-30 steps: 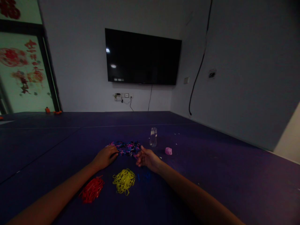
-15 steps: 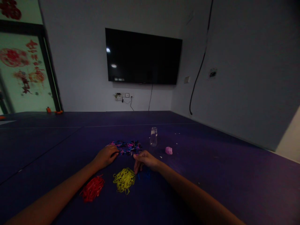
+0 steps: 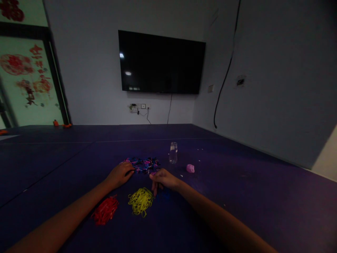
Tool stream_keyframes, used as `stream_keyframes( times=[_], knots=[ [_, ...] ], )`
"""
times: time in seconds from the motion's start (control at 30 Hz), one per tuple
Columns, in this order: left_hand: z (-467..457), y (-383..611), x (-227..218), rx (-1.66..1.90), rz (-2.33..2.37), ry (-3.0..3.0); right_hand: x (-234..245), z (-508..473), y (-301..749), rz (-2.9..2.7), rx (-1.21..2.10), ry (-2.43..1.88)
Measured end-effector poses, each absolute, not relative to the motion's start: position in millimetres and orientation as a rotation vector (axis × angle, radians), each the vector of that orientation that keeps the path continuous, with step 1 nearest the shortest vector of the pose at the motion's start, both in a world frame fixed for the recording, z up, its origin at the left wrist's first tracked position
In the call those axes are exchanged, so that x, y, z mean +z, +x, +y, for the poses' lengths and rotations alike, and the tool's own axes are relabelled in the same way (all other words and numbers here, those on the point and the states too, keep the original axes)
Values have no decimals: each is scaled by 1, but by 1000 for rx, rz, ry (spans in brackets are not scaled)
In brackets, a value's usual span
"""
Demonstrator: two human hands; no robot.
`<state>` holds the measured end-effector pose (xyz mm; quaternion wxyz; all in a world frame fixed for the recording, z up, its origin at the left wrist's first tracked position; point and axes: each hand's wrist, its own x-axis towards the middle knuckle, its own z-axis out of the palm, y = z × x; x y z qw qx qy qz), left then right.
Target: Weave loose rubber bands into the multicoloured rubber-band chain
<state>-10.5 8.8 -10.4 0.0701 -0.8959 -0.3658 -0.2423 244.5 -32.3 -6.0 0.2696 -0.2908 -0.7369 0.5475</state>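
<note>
A mixed heap of small blue, pink and black rubber bands (image 3: 144,164) is spread out on the purple surface in front of both hands. My left hand (image 3: 122,174) rests at the heap's left front edge, thumb apart from the fingers, holding nothing that shows. At the right front edge, my right hand (image 3: 163,179) has thumb and forefinger pinched together; whatever is between them is too small to make out. Its other fingers hang down over a few dark blue bands (image 3: 166,195). Nearer to me lie a yellow rubber band pile (image 3: 141,201) and a red rubber band pile (image 3: 105,210), beside my left forearm.
A clear glass or plastic bottle (image 3: 173,153) stands behind my right hand. To its right sits a crumpled pink lump (image 3: 190,168), with small white scraps (image 3: 199,160) about. The wide purple surface (image 3: 252,196) runs to the walls; a television (image 3: 162,63) hangs beyond.
The view has shifted very slightly. My right hand's lower fingers have moved a little over the dark blue bands, which show less now. My left hand stays at the heap.
</note>
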Motion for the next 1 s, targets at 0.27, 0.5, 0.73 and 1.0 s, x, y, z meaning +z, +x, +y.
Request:
stream_keyframes(
  times=[0.27, 0.5, 0.73, 1.0],
  knots=[
    [11, -12, -14, -751, -1091, -2681, 4, -38, 245, -2143, 1423, -825],
    [9, -12, -12, -738, -1078, -2688, 7, -35, 248, -2216, 1473, -865],
    [7, -11, -10, -752, -1068, -2689, 16, -32, 258, -2211, 1798, -695],
    [9, -12, -12, -762, -1052, -2684, 25, -35, 259, -2312, 1854, -735]
  ],
)
